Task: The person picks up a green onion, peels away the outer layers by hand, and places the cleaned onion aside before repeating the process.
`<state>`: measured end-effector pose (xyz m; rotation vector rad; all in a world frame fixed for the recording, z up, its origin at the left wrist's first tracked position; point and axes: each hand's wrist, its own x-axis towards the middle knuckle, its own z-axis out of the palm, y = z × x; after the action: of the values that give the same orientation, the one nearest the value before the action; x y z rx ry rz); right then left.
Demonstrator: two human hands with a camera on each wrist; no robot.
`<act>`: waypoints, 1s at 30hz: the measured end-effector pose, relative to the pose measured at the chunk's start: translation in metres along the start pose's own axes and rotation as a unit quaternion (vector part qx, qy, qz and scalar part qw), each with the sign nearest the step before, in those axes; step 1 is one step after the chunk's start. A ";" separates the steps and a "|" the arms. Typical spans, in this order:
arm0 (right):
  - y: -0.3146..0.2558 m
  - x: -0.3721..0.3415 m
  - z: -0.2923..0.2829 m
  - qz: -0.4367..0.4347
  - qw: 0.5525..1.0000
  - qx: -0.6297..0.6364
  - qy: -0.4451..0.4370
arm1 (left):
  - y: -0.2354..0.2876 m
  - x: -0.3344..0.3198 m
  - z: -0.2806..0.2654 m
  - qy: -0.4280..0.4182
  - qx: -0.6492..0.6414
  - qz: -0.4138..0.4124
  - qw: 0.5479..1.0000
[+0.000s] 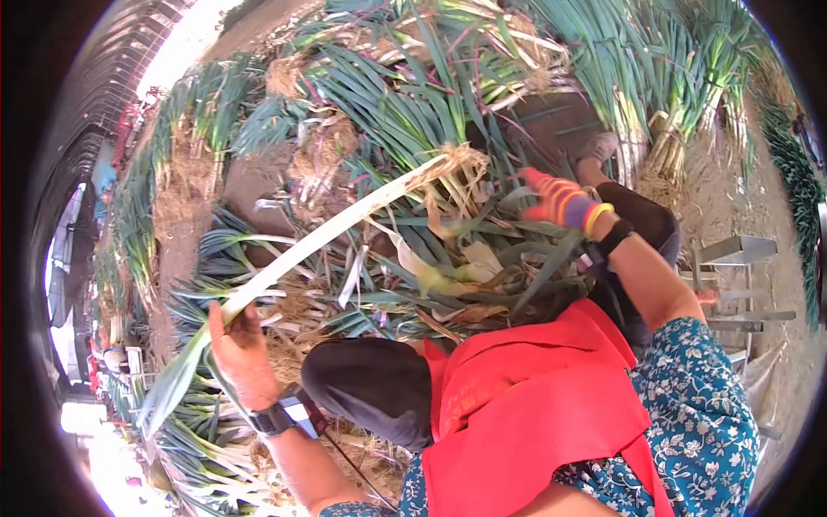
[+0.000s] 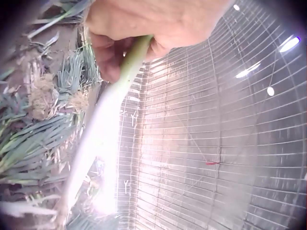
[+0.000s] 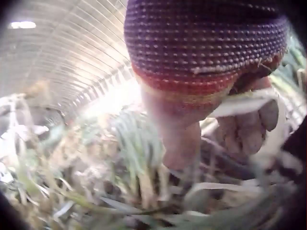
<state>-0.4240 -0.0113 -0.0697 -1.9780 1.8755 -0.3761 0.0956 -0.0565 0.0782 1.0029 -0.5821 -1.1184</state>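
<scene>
Right now, a leek [image 1: 314, 250] is slanting across the middle of the scene above the ground, its leaves drooping at near left and its roots [image 1: 463, 162] pointing far right. The left hand [image 1: 244, 355], bare, is grasping it low on the green part, thumb and fingers closing round the stalk. The right hand [image 1: 562, 202], wearing a striped glove [image 3: 206, 48], is hovering just right of the roots. Its fingers are curling by a pale strip [image 3: 240, 106]; I cannot tell whether they are gripping it. Loose leaves [image 1: 482, 263] are lying below, between the knees. Nearest, a red apron [image 1: 534, 379] is covering the lap over a blue flowered shirt [image 1: 698, 405]. Piled leeks [image 1: 362, 90] are spreading over the far ground, and grouped leeks [image 1: 680, 103] are resting far right, roots toward the person. A metal frame [image 1: 739, 251] is standing at right.
</scene>
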 end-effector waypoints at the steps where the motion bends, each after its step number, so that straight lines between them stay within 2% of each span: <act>1: -0.032 0.007 0.001 -0.059 0.995 0.064 0.041 | -0.006 0.003 -0.004 -0.011 -0.014 -0.010 1.000; 2: -0.016 0.036 0.041 -0.133 0.975 0.179 0.025 | -0.013 0.006 -0.008 -0.028 -0.004 -0.005 1.000; 3: -0.082 0.020 0.005 -0.198 0.866 0.448 0.096 | -0.014 -0.001 0.000 -0.018 -0.018 -0.026 0.999; 4: -0.113 0.016 -0.011 -0.094 0.780 0.618 -0.021 | -0.018 -0.009 0.009 -0.009 -0.032 -0.049 0.998; 5: -0.116 0.029 -0.003 -0.112 0.721 0.681 -0.060 | -0.021 -0.013 0.012 -0.004 -0.033 -0.061 0.998; 6: -0.138 0.024 -0.004 -0.052 0.681 0.730 -0.028 | -0.024 -0.016 0.015 -0.008 -0.035 -0.061 0.997; 7: -0.149 0.030 0.001 -0.023 0.600 0.794 -0.093 | -0.027 -0.020 0.017 -0.017 -0.044 -0.062 0.997; 8: -0.165 0.029 -0.005 -0.048 0.526 0.840 -0.126 | -0.028 -0.022 0.015 -0.023 -0.051 -0.062 0.997; 12: -0.178 0.030 -0.002 -0.041 0.535 0.834 -0.130 | -0.046 -0.034 0.012 -0.085 -0.070 -0.065 0.992; 14: -0.181 0.025 -0.005 -0.044 0.542 0.828 -0.135 | -0.061 -0.053 0.032 -0.155 -0.102 -0.065 0.980; 16: -0.191 0.016 0.000 -0.011 0.562 0.820 -0.106 | -0.083 -0.067 0.052 -0.176 -0.120 -0.089 0.973; 17: -0.193 0.015 0.004 0.003 0.548 0.830 -0.100 | -0.091 -0.069 0.057 -0.159 -0.121 -0.107 0.974; 20: -0.182 0.014 0.005 -0.031 0.565 0.819 -0.099 | -0.103 -0.074 0.064 -0.145 -0.118 -0.139 0.973; 22: -0.184 0.007 -0.004 0.008 0.571 0.818 -0.073 | -0.110 -0.075 0.065 -0.098 -0.116 -0.151 0.977; 24: -0.184 0.003 -0.008 0.011 0.617 0.786 -0.033 | -0.114 -0.077 0.064 -0.087 -0.111 -0.156 0.978; 27: -0.178 0.012 0.008 -0.006 0.638 0.770 -0.013 | -0.119 -0.077 0.062 -0.087 -0.121 -0.160 0.976; 28: -0.176 0.013 0.010 -0.006 0.638 0.770 -0.014 | -0.119 -0.078 0.062 -0.092 -0.121 -0.154 0.976; 30: -0.173 0.012 0.011 0.029 0.609 0.792 -0.028 | -0.117 -0.081 0.063 -0.094 -0.121 -0.148 0.977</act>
<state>-0.2642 -0.0171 -0.0021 -0.5810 0.7039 -1.3062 -0.0387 -0.0154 0.0116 0.7920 -0.4411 -1.5220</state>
